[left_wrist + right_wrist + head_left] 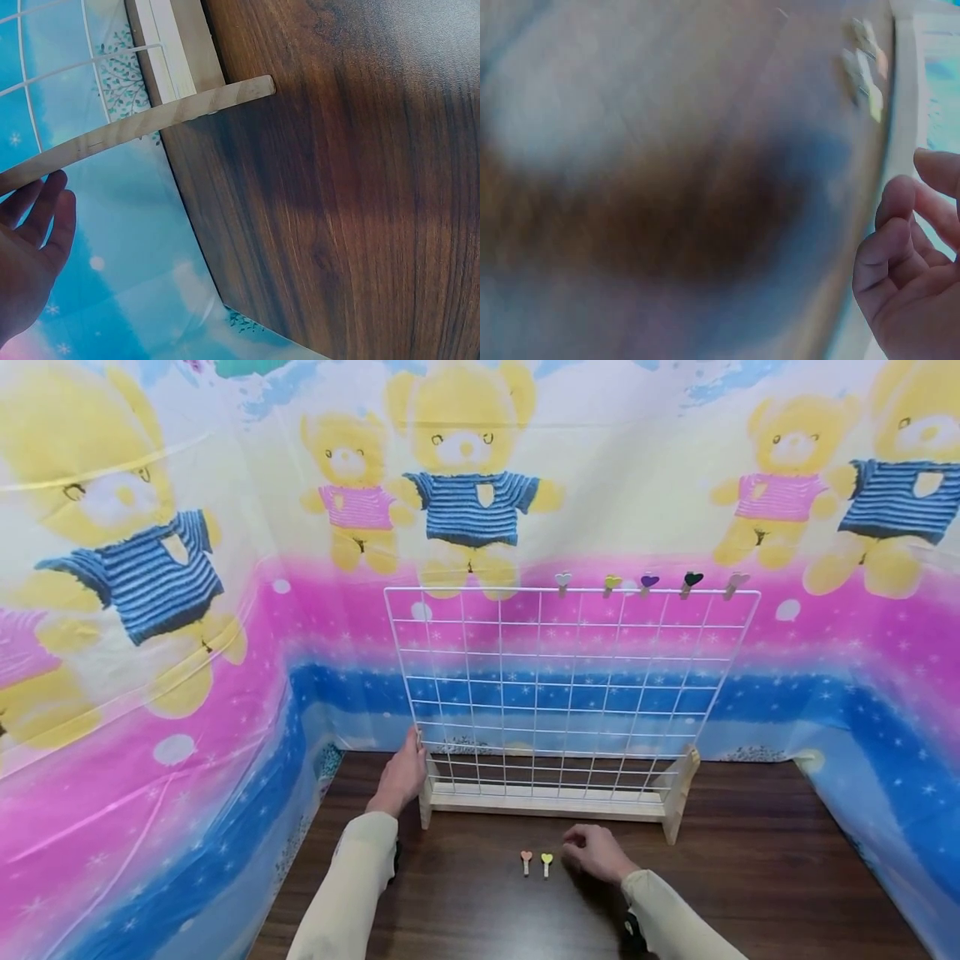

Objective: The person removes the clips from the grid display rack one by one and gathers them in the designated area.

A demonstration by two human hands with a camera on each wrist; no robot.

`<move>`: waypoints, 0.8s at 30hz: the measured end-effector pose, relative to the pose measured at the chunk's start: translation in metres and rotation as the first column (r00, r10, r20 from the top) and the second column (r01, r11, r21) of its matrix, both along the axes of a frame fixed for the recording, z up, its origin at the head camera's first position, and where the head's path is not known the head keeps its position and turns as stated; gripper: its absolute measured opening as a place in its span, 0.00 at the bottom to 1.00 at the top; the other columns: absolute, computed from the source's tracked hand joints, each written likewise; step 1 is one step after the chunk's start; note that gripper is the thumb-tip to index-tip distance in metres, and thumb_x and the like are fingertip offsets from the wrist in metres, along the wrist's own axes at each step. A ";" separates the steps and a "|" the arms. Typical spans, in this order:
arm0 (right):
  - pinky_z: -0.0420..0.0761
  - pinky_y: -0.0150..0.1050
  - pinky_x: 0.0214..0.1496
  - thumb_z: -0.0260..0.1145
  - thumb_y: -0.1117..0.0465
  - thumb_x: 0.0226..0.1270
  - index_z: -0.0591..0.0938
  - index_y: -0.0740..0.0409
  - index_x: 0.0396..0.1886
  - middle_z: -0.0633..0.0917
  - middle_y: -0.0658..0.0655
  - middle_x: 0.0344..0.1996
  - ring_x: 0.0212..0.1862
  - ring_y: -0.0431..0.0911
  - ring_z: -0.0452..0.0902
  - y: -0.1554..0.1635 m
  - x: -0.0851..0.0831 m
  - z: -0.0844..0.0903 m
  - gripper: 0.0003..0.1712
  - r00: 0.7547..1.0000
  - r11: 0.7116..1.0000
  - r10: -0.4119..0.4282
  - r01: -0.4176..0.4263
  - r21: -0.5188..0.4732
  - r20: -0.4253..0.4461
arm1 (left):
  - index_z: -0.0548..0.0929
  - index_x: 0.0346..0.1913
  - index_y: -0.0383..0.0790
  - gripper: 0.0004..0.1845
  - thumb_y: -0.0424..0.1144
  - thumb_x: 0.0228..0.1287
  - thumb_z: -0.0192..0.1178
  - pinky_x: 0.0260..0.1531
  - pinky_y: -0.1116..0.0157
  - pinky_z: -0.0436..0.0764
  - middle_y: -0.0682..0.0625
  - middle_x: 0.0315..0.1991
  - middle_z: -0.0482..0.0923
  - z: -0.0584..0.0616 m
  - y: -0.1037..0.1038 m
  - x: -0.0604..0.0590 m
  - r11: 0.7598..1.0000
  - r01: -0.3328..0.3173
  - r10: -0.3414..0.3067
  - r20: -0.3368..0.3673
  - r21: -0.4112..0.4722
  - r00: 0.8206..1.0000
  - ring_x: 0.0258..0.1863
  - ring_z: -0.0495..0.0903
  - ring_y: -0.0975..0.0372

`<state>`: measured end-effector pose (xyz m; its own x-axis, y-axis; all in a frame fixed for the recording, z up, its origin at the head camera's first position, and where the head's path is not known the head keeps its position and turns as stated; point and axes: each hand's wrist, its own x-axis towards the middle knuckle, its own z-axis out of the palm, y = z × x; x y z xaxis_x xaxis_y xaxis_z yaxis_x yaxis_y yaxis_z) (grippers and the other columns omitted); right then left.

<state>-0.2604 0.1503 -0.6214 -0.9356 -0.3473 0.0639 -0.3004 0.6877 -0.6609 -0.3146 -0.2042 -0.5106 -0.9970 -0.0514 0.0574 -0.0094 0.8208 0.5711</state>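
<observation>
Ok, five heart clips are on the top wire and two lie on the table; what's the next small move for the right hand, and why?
Probably reach the right hand a little left and pinch the yellow heart clip, the nearer of the two on the table; the orange one lies just beyond. The fingers are loosely curled and hold nothing, and the left hand already steadies the grid rack at its left edge.

The head view is bright and evenly lit, with soft glare streaks on the plastic backdrop [225,635] left of the wire grid [570,693], and it bows outward at the edges. The left wrist view is sharp, with a pale sheen on the table [360,187]. The right wrist view is heavily blurred; only the right hand [915,262] reads clearly.
</observation>
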 end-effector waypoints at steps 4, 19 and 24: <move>0.76 0.38 0.35 0.65 0.62 0.64 0.83 0.59 0.40 0.81 0.46 0.30 0.33 0.40 0.76 0.013 -0.009 0.024 0.07 0.999 0.999 0.024 -0.023 0.023 -0.025 | 0.46 0.74 0.46 0.28 0.42 0.77 0.39 0.44 0.48 0.74 0.37 0.59 0.72 0.000 0.001 -0.001 1.000 -0.005 0.005 0.003 0.000 1.000 0.48 0.77 0.46; 0.74 0.35 0.21 0.64 0.59 0.67 0.83 0.54 0.45 0.81 0.49 0.34 0.22 0.40 0.72 0.014 -0.016 0.239 0.10 0.946 0.990 0.142 -0.141 0.026 -0.293 | 0.46 0.74 0.44 0.28 0.42 0.77 0.39 0.35 0.52 0.76 0.38 0.54 0.75 0.002 -0.001 0.004 1.000 0.001 -0.001 -0.001 0.003 1.000 0.38 0.79 0.50; 0.69 0.34 0.16 0.63 0.60 0.68 0.83 0.57 0.46 0.77 0.50 0.22 0.17 0.42 0.68 -0.001 -0.012 0.314 0.10 0.869 0.990 0.095 -0.134 -0.047 -0.486 | 0.45 0.74 0.43 0.28 0.42 0.77 0.39 0.36 0.52 0.76 0.37 0.55 0.74 0.002 0.000 0.002 1.000 0.011 -0.011 -0.006 0.001 1.000 0.39 0.80 0.50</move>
<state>-0.2721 0.1493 -0.3078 -0.7356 -0.4257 0.5269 -0.6684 0.5822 -0.4628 -0.3128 -0.2043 -0.5088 -0.9972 -0.0401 0.0632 0.0033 0.8202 0.5721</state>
